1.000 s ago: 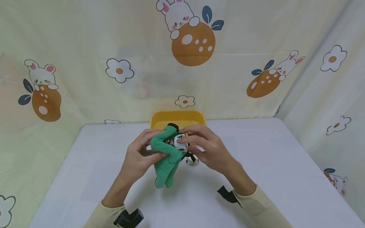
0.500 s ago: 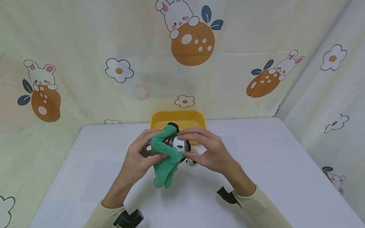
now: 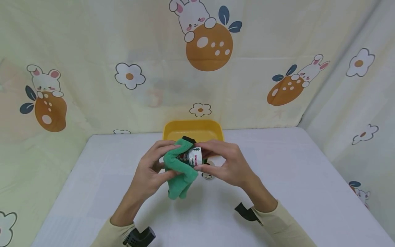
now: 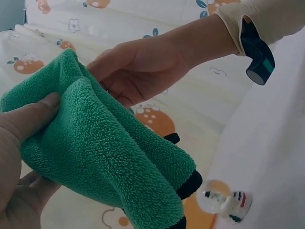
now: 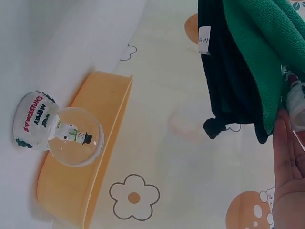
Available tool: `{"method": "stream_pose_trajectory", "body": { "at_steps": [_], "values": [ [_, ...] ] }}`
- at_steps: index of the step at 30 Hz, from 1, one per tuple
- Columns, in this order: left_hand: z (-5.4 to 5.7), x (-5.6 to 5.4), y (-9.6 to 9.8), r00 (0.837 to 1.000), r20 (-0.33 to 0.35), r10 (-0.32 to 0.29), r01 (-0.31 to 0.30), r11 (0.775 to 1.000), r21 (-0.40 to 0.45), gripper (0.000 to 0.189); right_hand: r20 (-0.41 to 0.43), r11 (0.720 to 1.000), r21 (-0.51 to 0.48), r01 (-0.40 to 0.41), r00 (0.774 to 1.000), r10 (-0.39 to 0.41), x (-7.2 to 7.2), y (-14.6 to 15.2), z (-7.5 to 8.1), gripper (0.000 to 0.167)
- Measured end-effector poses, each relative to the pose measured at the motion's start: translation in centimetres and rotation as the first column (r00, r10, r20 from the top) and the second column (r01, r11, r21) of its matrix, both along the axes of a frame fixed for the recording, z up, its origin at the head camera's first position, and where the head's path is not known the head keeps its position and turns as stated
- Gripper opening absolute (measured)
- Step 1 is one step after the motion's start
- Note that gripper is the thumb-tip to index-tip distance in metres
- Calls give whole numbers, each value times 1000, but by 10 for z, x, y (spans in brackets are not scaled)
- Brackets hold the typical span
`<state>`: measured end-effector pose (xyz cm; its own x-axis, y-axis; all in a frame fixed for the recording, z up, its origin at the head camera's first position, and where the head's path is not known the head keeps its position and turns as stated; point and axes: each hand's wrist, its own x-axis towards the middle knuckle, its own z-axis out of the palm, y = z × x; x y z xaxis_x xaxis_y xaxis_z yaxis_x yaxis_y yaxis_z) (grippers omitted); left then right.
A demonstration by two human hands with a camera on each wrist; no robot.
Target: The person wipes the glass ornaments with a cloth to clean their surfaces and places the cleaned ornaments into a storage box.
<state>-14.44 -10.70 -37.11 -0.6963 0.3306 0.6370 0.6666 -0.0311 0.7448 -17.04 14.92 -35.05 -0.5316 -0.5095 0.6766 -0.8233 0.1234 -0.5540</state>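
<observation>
Between both hands, above the table, is a snow globe (image 3: 195, 156) with a white base bearing trees and red lettering. Its dome end is tucked in a folded green cloth (image 3: 180, 175) with black edging, and is mostly hidden. The left hand (image 3: 149, 169) grips the cloth around the globe, thumb on the near side. At the base, the right hand (image 3: 229, 164) pinches with its thumb below and fingers above. A second snow globe (image 5: 35, 121), with a snowman inside and "Merry Christmas" on its base, stands upright on the table below the right hand.
A yellow tray (image 3: 192, 127) sits at the table's back edge, behind the hands. The white table (image 3: 277, 164) meets a patterned curtain (image 3: 148, 103) at the back. Black wrist cameras (image 3: 139, 236) are strapped at the sleeves.
The right hand has turned the snow globe in the cloth, so the red lettering on its base now shows. The cloth's lower end has risen slightly; the left hand stays nearly in place.
</observation>
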Motion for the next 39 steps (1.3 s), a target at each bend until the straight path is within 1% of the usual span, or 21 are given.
{"method": "stream_pose_trajectory", "body": {
  "at_steps": [10, 15, 18, 23, 26, 28, 30, 33, 37, 39],
  "values": [
    [1, 1, 1, 1000, -17, 8, -9, 1000, -17, 60, 79, 999, 17, 49, 996, -51, 2, -1, 2, 38],
    [1, -1, 1, 999, -34, 34, -36, 999, -32, 62, 109, 998, 30, 53, 992, -56, 3, 0, 2, 43],
    [0, -1, 1, 998, -20, 53, -53, 998, -35, 63, 121, 998, 33, 50, 991, -54, 5, 1, 3, 49],
    [-2, -1, -1, 997, 44, 64, -62, 997, -40, 66, 112, 999, 21, 25, 993, -27, 4, 2, 5, 55],
    [-1, 0, -2, 995, 90, 39, -36, 999, -31, 67, 88, 1000, 25, 7, 996, -9, 3, 2, 5, 55],
    [-1, 1, -3, 992, 129, 5, -3, 1000, -21, 68, 57, 999, 38, 0, 998, -2, 1, 3, 4, 54],
    [1, 1, -3, 984, 175, -29, 31, 999, -8, 68, 16, 999, 51, -1, 1000, 0, 0, 4, 4, 52],
    [2, 2, -2, 968, 244, -66, 67, 998, 6, 68, -59, 998, 60, 8, 998, -4, -2, 4, 3, 51],
    [2, 2, -1, 951, 302, -62, 64, 998, 5, 68, -130, 999, 45, 19, 991, -13, -2, 4, 4, 51],
    [2, 1, 0, 949, 310, -56, 54, 998, 16, 68, -141, 999, 35, 27, 990, -22, -1, 3, 5, 50]
  ]
}}
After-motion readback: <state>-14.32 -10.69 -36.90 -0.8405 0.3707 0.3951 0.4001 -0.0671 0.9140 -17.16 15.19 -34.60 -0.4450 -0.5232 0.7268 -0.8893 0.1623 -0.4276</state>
